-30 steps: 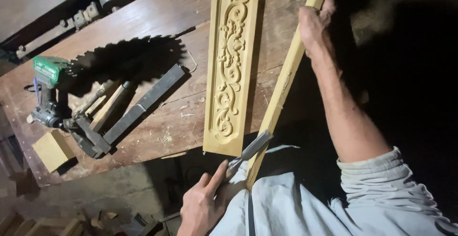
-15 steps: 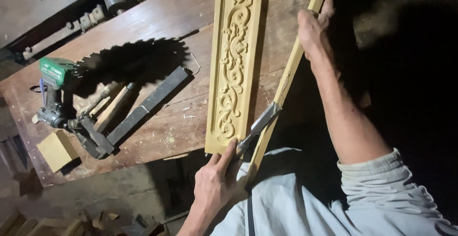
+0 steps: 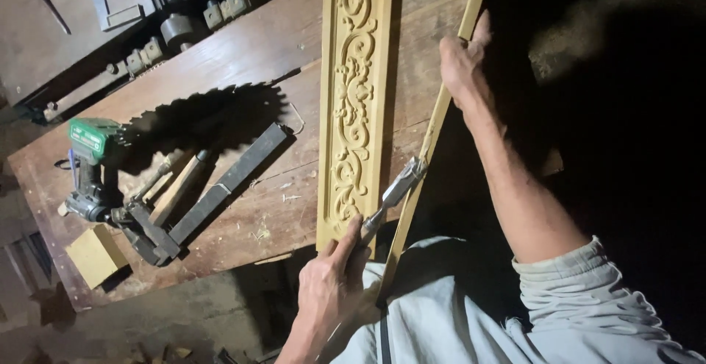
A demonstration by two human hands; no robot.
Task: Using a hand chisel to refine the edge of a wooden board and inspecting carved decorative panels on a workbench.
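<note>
**Inspector:** Start with the setting, please.

**Operator:** I see a worn wooden workbench (image 3: pixel 220 55) in a dim workshop, dark to the right. A long carved panel (image 3: pixel 354 99) with scrollwork lies flat on it, running away from me. Left of the panel I note a green power tool (image 3: pixel 92 143), a black nail gun (image 3: pixel 198 202) and a small wooden block (image 3: pixel 94 255). A jagged shadow falls across the boards between them.

**Inspector:** And the hands?

**Operator:** My left hand (image 3: pixel 331 283) is closed around the handle of a chisel (image 3: pixel 393 191), fingers wrapped tight, thumb along the top. My right hand (image 3: pixel 462 62) grips a thin wooden strip (image 3: pixel 434 125) near its far end, fingers curled round it.

**Inspector:** Where does the strip sit relative to those fingers?

**Operator:** It runs slantwise just beside the panel's right edge, from my right fist down towards my lap. The chisel's metal end touches the strip about midway along it, well apart from the right fingers. The left fingers sit near the strip's lower part, not touching it. I cannot tell where the strip's near end rests.
</note>
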